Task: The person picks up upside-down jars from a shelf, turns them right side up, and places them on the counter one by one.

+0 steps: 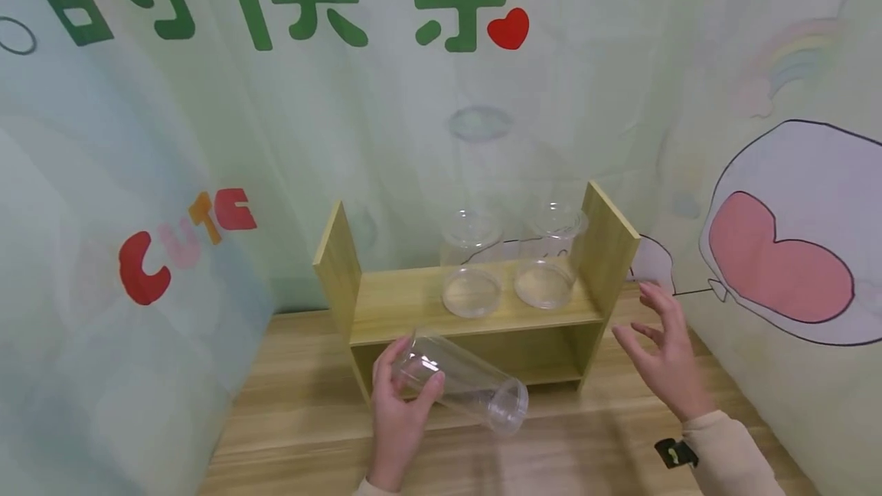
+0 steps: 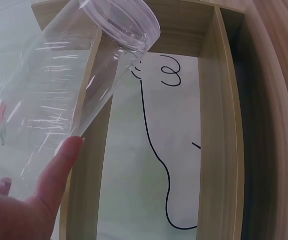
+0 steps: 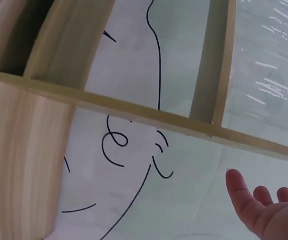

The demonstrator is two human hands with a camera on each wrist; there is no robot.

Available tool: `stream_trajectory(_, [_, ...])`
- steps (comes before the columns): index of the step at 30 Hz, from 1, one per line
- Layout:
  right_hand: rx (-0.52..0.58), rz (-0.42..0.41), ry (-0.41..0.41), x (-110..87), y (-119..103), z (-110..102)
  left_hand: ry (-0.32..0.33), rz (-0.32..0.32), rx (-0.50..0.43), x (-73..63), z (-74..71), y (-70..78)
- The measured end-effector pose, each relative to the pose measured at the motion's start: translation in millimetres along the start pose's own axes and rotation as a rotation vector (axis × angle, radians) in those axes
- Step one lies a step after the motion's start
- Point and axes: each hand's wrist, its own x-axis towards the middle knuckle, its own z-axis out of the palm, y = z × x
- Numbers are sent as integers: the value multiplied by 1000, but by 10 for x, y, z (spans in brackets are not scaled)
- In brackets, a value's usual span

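Observation:
My left hand (image 1: 403,419) grips a clear plastic jar (image 1: 458,377) near one end, fingers behind it and thumb across the front. The jar lies tilted, its ringed end pointing down and right, in front of the wooden shelf (image 1: 396,298). In the left wrist view the thumb (image 2: 59,167) presses along the side of the same jar (image 2: 51,100). To the right of the shelf, my right hand (image 1: 664,358) is raised with fingers loosely bent and nothing in them. The right wrist view shows that hand (image 3: 263,212) beside the shelf's edge (image 3: 148,114).
Two more clear jars, one in the middle (image 1: 472,295) and one further right (image 1: 544,288), stand upright on the shelf's upper board. The shelf sits on a wood-grain table (image 1: 296,404), and a printed curtain (image 1: 386,128) hangs behind and at both sides.

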Motion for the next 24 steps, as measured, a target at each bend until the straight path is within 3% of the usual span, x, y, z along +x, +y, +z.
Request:
stream_trajectory(8, [68,39,41,-227,-41,204,8,-106,-49,-25,-77,2])
stream_trajectory(13, [100,-17,36,-268,-141,257,7,-129,-89,-39,-58,-17])
stream_trajectory(17, [116,-38,-13,-311,-171,324,-3,-128,-115,-45,-30,-36])
stream_trajectory(24, [216,-63,-178,-428,-119,500,-15,-132,-160,-59,-6,-67])
